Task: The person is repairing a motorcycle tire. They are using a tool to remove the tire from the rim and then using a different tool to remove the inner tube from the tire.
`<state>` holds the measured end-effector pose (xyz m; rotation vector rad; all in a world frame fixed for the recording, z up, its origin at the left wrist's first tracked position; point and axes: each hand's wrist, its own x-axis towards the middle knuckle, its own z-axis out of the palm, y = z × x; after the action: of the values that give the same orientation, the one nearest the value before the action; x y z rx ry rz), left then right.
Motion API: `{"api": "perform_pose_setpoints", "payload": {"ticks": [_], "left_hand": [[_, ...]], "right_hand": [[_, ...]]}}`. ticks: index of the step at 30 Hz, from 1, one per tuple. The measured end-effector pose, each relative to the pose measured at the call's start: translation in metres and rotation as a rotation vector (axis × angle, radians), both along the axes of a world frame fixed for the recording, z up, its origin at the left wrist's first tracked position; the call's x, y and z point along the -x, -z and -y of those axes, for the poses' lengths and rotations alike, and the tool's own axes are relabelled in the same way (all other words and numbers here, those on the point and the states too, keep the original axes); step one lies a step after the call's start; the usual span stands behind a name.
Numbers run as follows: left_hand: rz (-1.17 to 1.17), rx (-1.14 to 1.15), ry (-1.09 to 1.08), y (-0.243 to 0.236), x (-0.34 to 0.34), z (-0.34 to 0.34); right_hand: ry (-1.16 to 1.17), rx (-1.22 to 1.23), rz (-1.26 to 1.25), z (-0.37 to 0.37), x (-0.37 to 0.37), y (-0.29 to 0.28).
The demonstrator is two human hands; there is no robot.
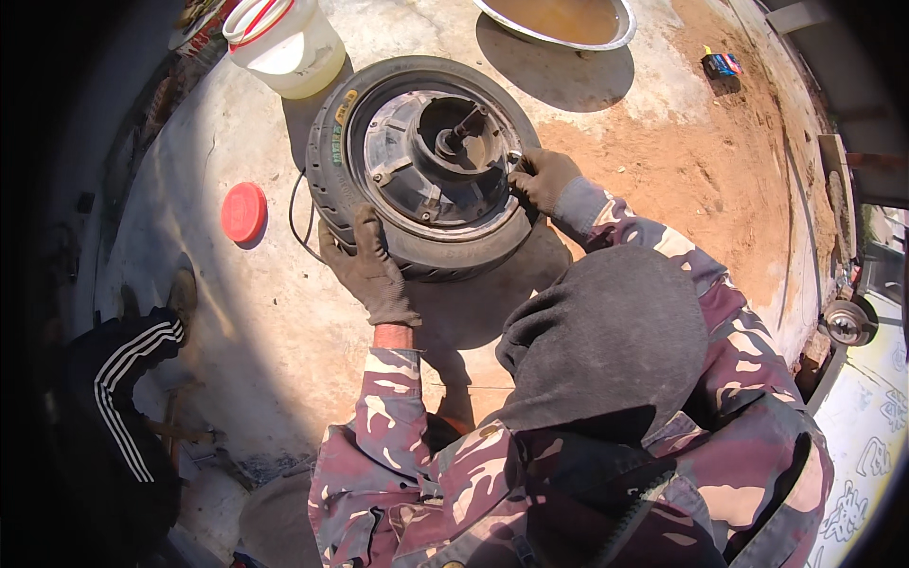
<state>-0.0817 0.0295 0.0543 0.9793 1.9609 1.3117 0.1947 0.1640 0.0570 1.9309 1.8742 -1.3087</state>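
A wheel (445, 194) with a black tire (417, 248) lies on the concrete, its dark metal hub facing up with a stub shaft. My left hand (367, 270), in a dark glove, grips the tire's near left edge, one finger over the sidewall and another digit outside the tread. At the right side of the rim, my gloved right hand (546, 180) is closed around a small shiny metal piece (514, 161). Most of that piece is hidden by the fingers, so its kind cannot be told. A black cable (295, 213) loops out beside the tire's left side.
Beyond the wheel stand a white bucket (289, 57) with a red rim and a metal basin (568, 24) of brownish water. A red lid (243, 212) lies left. A small blue box (721, 63) sits far right on sandy ground. Another person's striped trouser leg (123, 379) is at lower left.
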Motion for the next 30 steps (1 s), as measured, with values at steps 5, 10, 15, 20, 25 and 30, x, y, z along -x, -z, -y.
{"api": "perform_pose_setpoints", "payload": {"ticks": [5, 10, 15, 20, 25, 30], "left_hand": [[-0.352, 0.110, 0.145, -0.008, -0.008, 0.013], [-0.105, 0.136, 0.153, -0.016, 0.020, -0.009], [0.152, 0.087, 0.094, -0.008, 0.040, -0.040], [-0.498, -0.088, 0.218, 0.008, 0.030, -0.036], [-0.571, -0.013, 0.163, 0.015, 0.027, -0.034], [-0.252, 0.017, 0.048, 0.011, 0.029, -0.042]], "right_hand": [[-0.050, 0.028, 0.008, -0.026, 0.004, 0.002], [0.000, -0.144, 0.066, -0.007, -0.001, -0.001], [-0.012, -0.248, 0.160, 0.002, 0.002, -0.003], [-0.025, -0.176, 0.223, -0.003, 0.007, -0.002], [0.135, -0.104, 0.194, 0.003, 0.009, 0.010], [0.088, -0.120, 0.217, 0.008, 0.007, 0.012]]}}
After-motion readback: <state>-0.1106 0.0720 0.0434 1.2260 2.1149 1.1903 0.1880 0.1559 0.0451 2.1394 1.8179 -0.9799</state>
